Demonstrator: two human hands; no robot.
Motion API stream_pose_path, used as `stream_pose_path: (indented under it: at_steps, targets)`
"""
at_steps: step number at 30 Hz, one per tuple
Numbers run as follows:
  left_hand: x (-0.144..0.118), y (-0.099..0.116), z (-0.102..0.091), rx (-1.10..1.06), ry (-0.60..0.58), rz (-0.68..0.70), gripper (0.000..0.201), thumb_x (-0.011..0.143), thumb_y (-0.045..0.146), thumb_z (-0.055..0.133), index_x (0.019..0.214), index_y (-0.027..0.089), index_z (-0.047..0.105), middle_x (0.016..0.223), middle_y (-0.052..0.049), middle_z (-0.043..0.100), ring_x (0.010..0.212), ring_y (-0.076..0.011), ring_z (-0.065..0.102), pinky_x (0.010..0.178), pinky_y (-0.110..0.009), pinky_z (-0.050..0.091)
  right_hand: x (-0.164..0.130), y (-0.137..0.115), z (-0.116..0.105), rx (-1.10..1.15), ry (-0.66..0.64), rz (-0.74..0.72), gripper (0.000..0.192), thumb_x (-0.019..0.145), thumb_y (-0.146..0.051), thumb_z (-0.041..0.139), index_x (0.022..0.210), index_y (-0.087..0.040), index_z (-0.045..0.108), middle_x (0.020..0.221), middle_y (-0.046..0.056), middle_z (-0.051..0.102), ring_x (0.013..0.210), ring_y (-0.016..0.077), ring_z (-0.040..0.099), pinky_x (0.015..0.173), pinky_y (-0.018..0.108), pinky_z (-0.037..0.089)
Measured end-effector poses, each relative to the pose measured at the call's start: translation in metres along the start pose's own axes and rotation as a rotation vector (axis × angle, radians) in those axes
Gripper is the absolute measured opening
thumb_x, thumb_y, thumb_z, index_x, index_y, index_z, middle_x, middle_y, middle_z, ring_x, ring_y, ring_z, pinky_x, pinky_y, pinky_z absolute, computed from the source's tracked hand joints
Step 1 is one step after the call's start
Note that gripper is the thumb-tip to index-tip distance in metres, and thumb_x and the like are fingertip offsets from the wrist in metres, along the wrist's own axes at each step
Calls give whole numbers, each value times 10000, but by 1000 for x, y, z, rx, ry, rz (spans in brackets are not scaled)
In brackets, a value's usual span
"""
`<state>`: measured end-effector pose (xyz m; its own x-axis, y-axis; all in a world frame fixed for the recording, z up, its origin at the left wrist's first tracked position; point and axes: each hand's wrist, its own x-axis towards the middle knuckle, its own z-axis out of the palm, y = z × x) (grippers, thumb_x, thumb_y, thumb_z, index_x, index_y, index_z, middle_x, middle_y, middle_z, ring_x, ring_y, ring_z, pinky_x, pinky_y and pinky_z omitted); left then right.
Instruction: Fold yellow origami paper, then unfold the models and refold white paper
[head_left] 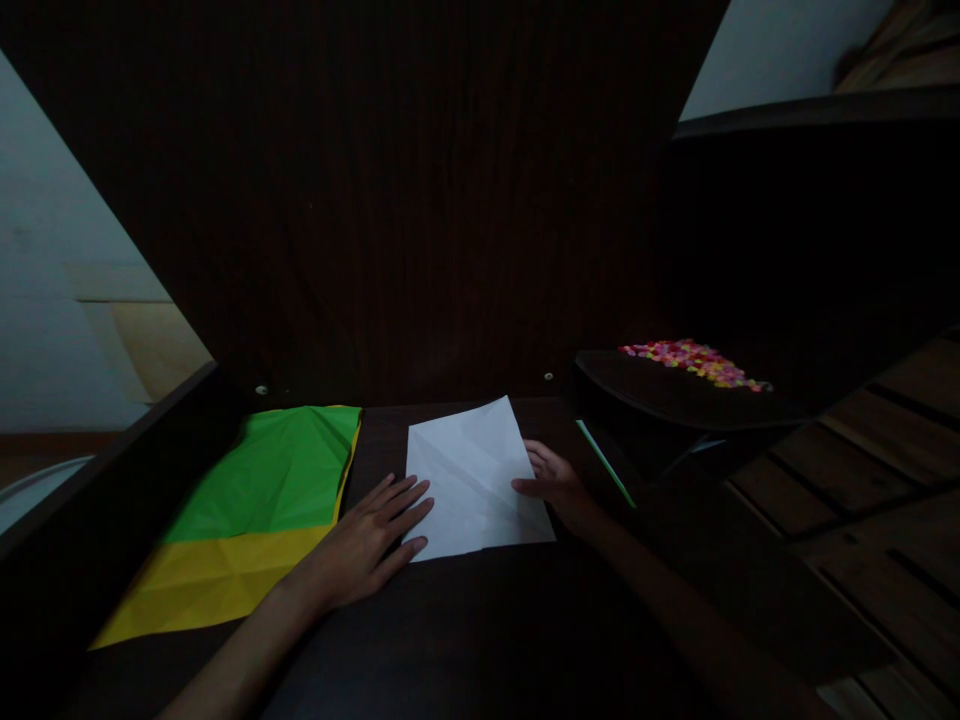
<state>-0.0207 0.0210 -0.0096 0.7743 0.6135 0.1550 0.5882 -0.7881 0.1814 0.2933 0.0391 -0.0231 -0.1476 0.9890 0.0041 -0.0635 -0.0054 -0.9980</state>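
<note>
A white sheet of paper point(469, 485) with crease lines lies on the dark wooden surface in front of me. My left hand point(379, 535) rests flat, fingers spread, with its fingertips on the paper's left edge. At the right edge, my right hand point(556, 485) pinches the paper, thumb on top and the other fingers partly hidden behind it. Left of the paper, a creased green sheet point(277, 470) lies over a larger yellow sheet point(217, 585).
A thin stick-like strip, pale and green point(606, 463), lies right of the paper. Small pink, red and yellow pieces point(694, 360) are heaped on a dark rounded shelf point(637, 390). A dark upright panel point(435, 200) stands behind, and a raised side board point(112, 480) runs along the left.
</note>
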Motion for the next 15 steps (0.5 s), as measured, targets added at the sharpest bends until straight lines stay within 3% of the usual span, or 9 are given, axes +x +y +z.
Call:
stream_pose_path:
  at_steps: [8,15]
  targets:
    - [0,-1,1,-6,-7,7,499,990,381,431,1472,285,345,1527,-58,375,1416,-256,316,1157,-534,270,-7,-2,1,-99,-152,-60,593,665,-366,809,1178,-220,550,1190,86,663,1098,290,627,899,428,507]
    - [-1,-3,3,27,-18,1,516,989,416,422,1481,294,323,1539,-53,353,1417,-263,315,1152,-542,274,-14,-3,2,-345,-261,-143,674,733,-450,757,1300,-180,513,1315,132,587,1206,326,548,1012,501,419]
